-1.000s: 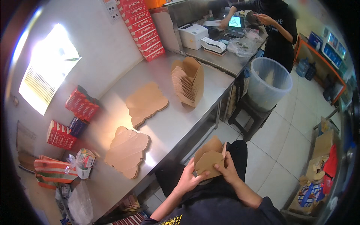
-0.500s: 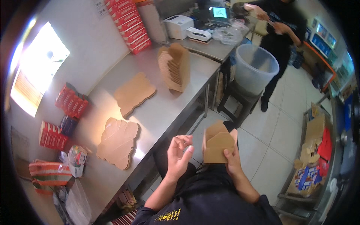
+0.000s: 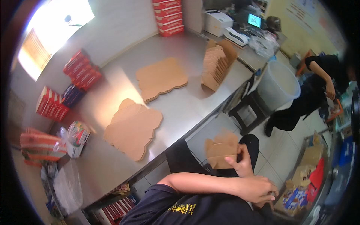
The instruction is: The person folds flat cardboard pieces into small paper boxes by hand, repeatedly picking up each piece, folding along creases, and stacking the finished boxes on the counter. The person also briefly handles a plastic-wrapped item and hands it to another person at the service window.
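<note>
My right hand (image 3: 244, 162) grips a brown kraft takeout box (image 3: 221, 152) at its near right side, thumb in front. The box has its flaps up and is slightly blurred. My left forearm crosses in front of my body, and my left hand (image 3: 258, 188) lies over my right forearm with its fingers curled round it. Most of the right forearm is hidden beneath it. On the steel table (image 3: 187, 120) to the left lie two stacks of flat cardboard blanks, a nearer stack (image 3: 133, 127) and a farther stack (image 3: 161, 77). A nested row of folded boxes (image 3: 217, 63) stands at the table's far right.
A clear plastic tub (image 3: 279, 84) sits on a dark stool (image 3: 249, 112) beyond the table. Another person (image 3: 318, 86) bends over at the right. Red boxes (image 3: 168, 18) are piled by the wall. A shelf with cardboard and packets (image 3: 300, 187) stands at the right.
My left hand has swung right, across my body, onto my right forearm. The box remains in my right hand. My view has turned, and the other person has moved right and bent down.
</note>
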{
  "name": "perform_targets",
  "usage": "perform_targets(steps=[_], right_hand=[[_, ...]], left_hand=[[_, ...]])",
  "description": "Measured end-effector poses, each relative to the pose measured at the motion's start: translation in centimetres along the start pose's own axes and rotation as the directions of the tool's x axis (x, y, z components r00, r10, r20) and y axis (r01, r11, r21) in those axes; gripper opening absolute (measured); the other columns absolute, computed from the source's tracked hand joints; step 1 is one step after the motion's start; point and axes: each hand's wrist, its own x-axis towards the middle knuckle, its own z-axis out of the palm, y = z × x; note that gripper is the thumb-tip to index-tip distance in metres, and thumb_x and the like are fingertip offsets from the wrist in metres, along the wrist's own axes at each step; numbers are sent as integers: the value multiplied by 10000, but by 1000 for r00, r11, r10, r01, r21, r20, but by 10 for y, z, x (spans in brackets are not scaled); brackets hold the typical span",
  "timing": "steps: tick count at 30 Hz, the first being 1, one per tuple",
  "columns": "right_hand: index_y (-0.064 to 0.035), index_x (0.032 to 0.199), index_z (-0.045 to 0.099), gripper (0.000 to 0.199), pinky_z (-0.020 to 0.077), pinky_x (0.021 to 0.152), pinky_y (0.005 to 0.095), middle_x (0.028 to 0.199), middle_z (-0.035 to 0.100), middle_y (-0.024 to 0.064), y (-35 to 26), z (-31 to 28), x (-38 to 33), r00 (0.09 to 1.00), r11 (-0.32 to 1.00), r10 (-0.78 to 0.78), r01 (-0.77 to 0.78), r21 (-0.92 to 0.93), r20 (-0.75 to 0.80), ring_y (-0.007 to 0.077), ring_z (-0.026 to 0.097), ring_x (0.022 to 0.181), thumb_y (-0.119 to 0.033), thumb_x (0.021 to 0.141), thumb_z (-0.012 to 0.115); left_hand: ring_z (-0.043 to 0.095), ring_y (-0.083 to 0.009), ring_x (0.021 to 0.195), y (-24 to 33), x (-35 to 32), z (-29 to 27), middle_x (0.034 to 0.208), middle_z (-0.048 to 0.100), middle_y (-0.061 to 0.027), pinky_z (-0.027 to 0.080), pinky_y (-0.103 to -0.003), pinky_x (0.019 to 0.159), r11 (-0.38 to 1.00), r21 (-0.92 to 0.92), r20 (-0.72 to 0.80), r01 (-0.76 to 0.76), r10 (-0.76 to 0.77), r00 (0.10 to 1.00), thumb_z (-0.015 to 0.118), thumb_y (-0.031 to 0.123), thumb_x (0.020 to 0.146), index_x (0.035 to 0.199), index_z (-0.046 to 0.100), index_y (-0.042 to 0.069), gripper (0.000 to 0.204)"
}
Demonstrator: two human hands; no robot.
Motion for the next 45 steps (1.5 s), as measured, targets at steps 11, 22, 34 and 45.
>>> perform_targets(steps=[11, 22, 34, 45], right_hand=[[-70, 1077, 550, 707, 560, 834, 478, 1135, 572, 133, -131, 43, 113, 870, 702, -267, 470, -535, 414, 354, 649, 1013, -573, 721, 898], [-57, 1266, 596, 827, 540, 969, 485, 1243, 568, 186, -124, 39, 144, 765, 558, -196, 601, -572, 613, 371, 590, 1176, -490, 649, 936], [-115, 1156, 762, 689, 570, 948, 468, 1179, 711, 130, -151, 114, 156, 502, 410, -38, 796, -445, 864, 335, 635, 1184, -517, 613, 897], [-87, 1198, 735, 628, 571, 871, 542, 1142, 748, 141, -175, 115, 152, 527, 348, 10, 795, -497, 850, 334, 708, 1056, -436, 685, 832]], left_hand=[[600, -366, 981, 33, 26, 14, 986, 593, -157, 522, -442, 865, 947, 80, -377, -312, 318, 870, 708, 40, 889, 976, 587, 14, 151], [549, -94, 688, 37, 19, -18, 1116, 621, -138, 498, -241, 634, 369, -875, 184, 312, -343, 921, 483, 184, 1126, 1311, 387, 46, 250], [558, -390, 1192, 49, 2, -34, 1191, 664, -266, 418, -500, 1026, 658, -752, -118, -28, -93, 989, 592, 287, 970, 1072, 659, -122, 426], [531, -410, 1252, 30, 0, -39, 1271, 609, -293, 392, -509, 1071, 541, -832, 31, 124, -177, 984, 610, 282, 982, 1183, 559, -124, 456]])
